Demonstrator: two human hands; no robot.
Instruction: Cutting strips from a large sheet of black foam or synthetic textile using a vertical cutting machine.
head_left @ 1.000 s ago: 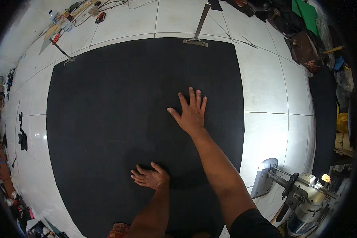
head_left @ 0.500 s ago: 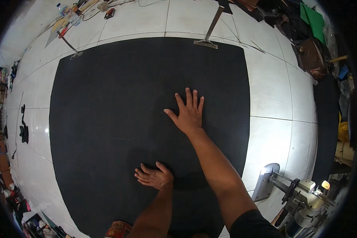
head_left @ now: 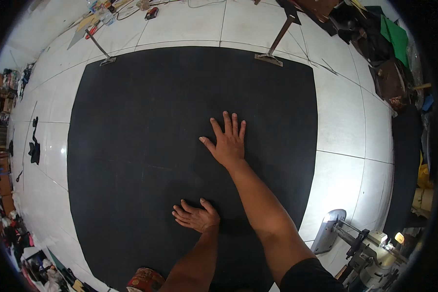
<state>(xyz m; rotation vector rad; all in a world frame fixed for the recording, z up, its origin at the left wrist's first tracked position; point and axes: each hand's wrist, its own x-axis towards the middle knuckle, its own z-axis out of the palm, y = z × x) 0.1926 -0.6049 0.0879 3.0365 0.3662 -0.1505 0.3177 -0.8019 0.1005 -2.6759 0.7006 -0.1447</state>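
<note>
A large black sheet [head_left: 131, 112], leather-like or rubbery, lies flat on the floor in front of me. My right hand [head_left: 228, 146] rests palm down near its middle, fingers spread. Nearer to me and further left, my left hand [head_left: 198, 218] is over the sheet, its thumb and fingers apart. Whether that palm presses on the surface is hard to see. Neither hand holds anything. Faint pale scratch lines mark the sheet left of my hands. A T-shaped metal tool [head_left: 269, 59] stands on its far right edge, and a thinner similar one [head_left: 108, 61] on the far left.
White floor tiles [head_left: 340, 121] surround the sheet. A pale machine with a metal plate [head_left: 374, 253] stands at the lower right, and a red round container [head_left: 145, 281] at the near edge. Piled materials [head_left: 392, 80] line the right side; a small black item [head_left: 34, 148] lies left.
The view has shifted, so the sheet and tools appear further right. My right hand has slid slightly left and nearer over the sheet; my left hand stays at about the same spot on it.
</note>
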